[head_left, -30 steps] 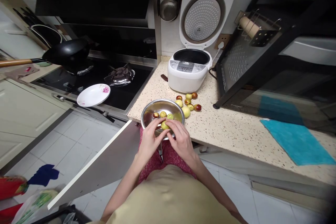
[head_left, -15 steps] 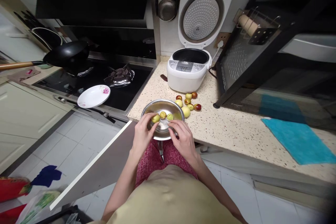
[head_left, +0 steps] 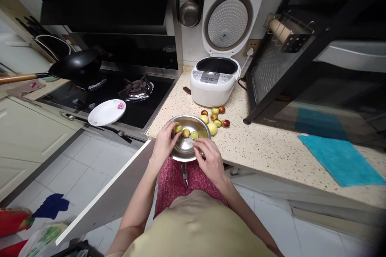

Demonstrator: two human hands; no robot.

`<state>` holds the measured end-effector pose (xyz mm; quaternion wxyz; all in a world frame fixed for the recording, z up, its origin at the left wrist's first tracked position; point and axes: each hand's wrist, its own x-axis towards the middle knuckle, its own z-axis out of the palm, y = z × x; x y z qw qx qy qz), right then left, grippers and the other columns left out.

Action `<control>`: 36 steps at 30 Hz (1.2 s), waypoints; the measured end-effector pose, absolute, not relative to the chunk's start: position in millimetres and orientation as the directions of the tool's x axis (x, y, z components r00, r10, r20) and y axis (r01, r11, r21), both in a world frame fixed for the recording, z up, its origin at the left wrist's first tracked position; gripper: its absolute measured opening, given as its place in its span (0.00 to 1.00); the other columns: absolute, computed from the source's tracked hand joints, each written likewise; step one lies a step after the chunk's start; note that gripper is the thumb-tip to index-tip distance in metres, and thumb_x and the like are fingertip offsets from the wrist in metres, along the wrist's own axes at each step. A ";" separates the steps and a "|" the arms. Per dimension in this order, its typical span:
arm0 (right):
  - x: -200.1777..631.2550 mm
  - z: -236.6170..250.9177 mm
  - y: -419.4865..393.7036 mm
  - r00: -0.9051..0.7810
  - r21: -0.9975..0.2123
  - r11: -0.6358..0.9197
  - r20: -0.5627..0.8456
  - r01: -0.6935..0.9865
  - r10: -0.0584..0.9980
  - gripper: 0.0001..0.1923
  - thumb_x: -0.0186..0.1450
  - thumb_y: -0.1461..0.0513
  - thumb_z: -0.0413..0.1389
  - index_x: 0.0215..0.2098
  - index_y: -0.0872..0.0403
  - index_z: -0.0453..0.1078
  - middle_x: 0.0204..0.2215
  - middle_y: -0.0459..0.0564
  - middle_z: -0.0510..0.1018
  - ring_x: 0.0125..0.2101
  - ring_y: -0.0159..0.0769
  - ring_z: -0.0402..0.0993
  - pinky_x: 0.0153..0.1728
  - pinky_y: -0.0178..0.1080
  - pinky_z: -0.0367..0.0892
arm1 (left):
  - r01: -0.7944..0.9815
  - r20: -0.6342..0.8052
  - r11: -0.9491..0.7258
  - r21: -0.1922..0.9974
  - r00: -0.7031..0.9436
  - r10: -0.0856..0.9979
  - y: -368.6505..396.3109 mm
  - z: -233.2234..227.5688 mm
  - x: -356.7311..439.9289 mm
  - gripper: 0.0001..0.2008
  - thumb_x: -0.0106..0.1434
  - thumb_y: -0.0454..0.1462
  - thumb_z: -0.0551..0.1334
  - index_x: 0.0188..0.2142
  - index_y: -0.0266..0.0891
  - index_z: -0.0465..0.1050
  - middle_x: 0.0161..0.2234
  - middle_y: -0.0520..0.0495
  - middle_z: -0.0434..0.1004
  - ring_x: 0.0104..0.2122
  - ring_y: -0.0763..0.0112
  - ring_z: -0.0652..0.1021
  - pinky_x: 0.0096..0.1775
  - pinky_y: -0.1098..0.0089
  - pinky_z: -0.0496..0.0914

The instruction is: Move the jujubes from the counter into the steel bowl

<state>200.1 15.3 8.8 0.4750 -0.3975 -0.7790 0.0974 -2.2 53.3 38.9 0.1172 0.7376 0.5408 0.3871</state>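
A steel bowl (head_left: 193, 117) sits at the front edge of the speckled counter and holds three small green-brown jujubes. My left hand (head_left: 163, 146) reaches in from the left, its fingertips pinched on the leftmost jujube (head_left: 179, 129). The other two jujubes (head_left: 190, 133) lie beside it. My right hand (head_left: 211, 160) rests on the bowl's near right rim with its fingers curled over the edge. A thin dark tool (head_left: 184, 173) pokes down below the bowl between my hands; what holds it is hidden.
Several loose jujubes (head_left: 215, 117) lie behind the bowl, in front of a white rice cooker (head_left: 211, 86) with its lid up. Left is a gas hob with a white plate (head_left: 107, 111) and black wok (head_left: 79, 63). A teal cloth (head_left: 340, 160) lies right; an open cabinet door (head_left: 111, 194) juts out below.
Both hands held one jujube together over the bowl's near rim. My left hand then carried it to the bowl's far left side, and my right hand settled on the rim.
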 end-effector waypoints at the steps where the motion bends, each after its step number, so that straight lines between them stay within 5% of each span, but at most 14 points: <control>1: 200.4 9.2 15.2 -0.230 -0.528 0.663 0.663 0.531 0.712 0.08 0.73 0.68 0.54 0.45 0.53 0.74 0.44 0.54 0.81 0.47 0.43 0.78 0.50 0.46 0.75 | 0.714 0.430 -0.386 0.584 0.131 0.893 58.2 39.1 -2.1 0.13 0.67 0.29 0.63 0.50 0.40 0.73 0.48 0.42 0.80 0.48 0.58 0.81 0.51 0.58 0.77; 22: 201.9 8.8 16.3 -0.217 -0.546 0.647 0.651 0.532 0.727 0.09 0.73 0.67 0.54 0.43 0.51 0.76 0.43 0.53 0.81 0.47 0.43 0.79 0.49 0.48 0.75 | 0.800 0.310 -0.353 0.484 0.220 0.925 68.9 42.3 -2.2 0.15 0.65 0.26 0.63 0.50 0.40 0.73 0.49 0.43 0.79 0.48 0.57 0.81 0.50 0.59 0.76; 31: 199.4 6.9 17.1 -0.240 -0.557 0.649 0.633 0.518 0.736 0.10 0.74 0.67 0.53 0.44 0.51 0.75 0.44 0.54 0.82 0.47 0.44 0.78 0.50 0.49 0.75 | 0.932 0.159 -0.279 0.230 0.247 0.956 34.1 57.0 -5.0 0.12 0.68 0.30 0.64 0.50 0.42 0.71 0.47 0.45 0.79 0.42 0.59 0.82 0.36 0.67 0.74; 36: 199.0 6.2 17.2 -0.244 -0.572 0.638 0.616 0.515 0.749 0.10 0.74 0.67 0.52 0.45 0.50 0.75 0.44 0.54 0.82 0.47 0.44 0.78 0.50 0.50 0.75 | 0.945 0.103 -0.271 0.182 0.256 0.961 29.6 54.1 -7.0 0.15 0.66 0.29 0.65 0.50 0.44 0.71 0.48 0.45 0.79 0.40 0.61 0.83 0.34 0.69 0.72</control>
